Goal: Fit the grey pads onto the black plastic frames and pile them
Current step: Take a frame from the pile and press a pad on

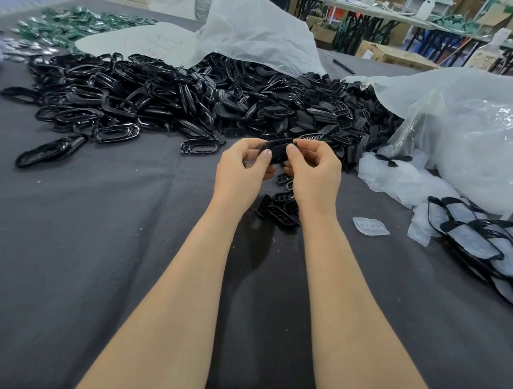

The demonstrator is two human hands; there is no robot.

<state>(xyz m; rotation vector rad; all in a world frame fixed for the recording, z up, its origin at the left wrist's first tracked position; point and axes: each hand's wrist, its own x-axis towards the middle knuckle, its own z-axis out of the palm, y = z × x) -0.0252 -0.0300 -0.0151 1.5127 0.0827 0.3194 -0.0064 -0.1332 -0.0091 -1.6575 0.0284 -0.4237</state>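
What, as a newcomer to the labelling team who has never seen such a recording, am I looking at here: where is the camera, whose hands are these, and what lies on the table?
There is no machine: a person wears one wide camera on the head, looking down at their own bare arms. The left hand and right hand together pinch one black frame above a table under dark grey cloth. Behind lies a big heap of loose black frames; to its right, clear plastic bags. Between the wrists lie a few small dark slotted pieces. At the right edge sits a pile of frames with pale pads fitted, and one pale pad lies alone beside it.
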